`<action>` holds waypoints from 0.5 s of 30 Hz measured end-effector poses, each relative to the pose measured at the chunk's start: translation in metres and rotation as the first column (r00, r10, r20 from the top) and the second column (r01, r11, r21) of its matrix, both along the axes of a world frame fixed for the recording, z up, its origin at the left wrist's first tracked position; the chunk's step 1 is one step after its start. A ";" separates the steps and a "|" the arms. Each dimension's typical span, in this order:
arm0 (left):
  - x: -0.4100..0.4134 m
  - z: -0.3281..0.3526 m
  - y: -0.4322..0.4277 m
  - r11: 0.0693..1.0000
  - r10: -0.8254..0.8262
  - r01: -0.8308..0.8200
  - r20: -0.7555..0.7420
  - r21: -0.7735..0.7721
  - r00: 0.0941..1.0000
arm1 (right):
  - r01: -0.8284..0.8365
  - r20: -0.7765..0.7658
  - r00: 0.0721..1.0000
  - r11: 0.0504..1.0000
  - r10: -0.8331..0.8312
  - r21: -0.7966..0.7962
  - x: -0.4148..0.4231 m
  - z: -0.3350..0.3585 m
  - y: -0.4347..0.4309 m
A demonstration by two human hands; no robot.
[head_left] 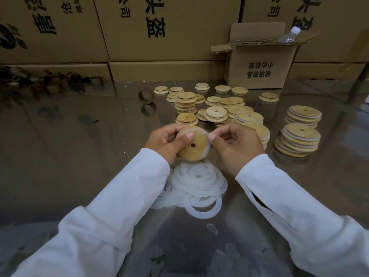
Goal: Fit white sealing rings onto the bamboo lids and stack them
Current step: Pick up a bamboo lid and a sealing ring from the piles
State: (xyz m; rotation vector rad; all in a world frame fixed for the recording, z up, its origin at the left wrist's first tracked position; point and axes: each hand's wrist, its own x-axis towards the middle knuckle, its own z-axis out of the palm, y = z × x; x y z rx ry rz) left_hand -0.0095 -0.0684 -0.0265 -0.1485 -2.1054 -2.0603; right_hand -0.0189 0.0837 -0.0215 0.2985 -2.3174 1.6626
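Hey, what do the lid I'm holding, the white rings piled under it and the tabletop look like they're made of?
Lid: pale bamboo or wood, matte, faint grain, drilled centre hole. Rings: milky translucent, limp-looking, probably silicone or soft rubber. Tabletop: glossy, mirrors the boxes; polished metal or glass, cannot tell which.

We saw a pale tan bamboo lid (197, 152) with faint grain, translucent white sealing rings (199, 182), and white sleeves (123, 198). The cardboard boxes (169, 48) were brown with black printed characters; the desk (79, 140) was glossy grey, mirroring that brown. The lid stacks (299, 136) were tan banded white.
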 end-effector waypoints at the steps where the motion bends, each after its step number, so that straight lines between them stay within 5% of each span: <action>1: -0.001 0.000 -0.001 0.999 0.006 -0.006 0.016 0.036 1.000 | -0.004 -0.004 1.000 1.000 0.004 -0.010 0.001 0.000 0.000; 5: -0.002 0.001 -0.001 0.991 0.022 -0.026 0.032 0.130 0.999 | -0.019 -0.012 1.000 1.000 0.019 0.008 0.003 -0.003 -0.003; 15: -0.002 0.000 0.002 0.996 0.014 -0.017 0.032 0.090 0.999 | 0.050 -0.059 0.997 0.988 -0.042 0.143 0.003 -0.006 -0.005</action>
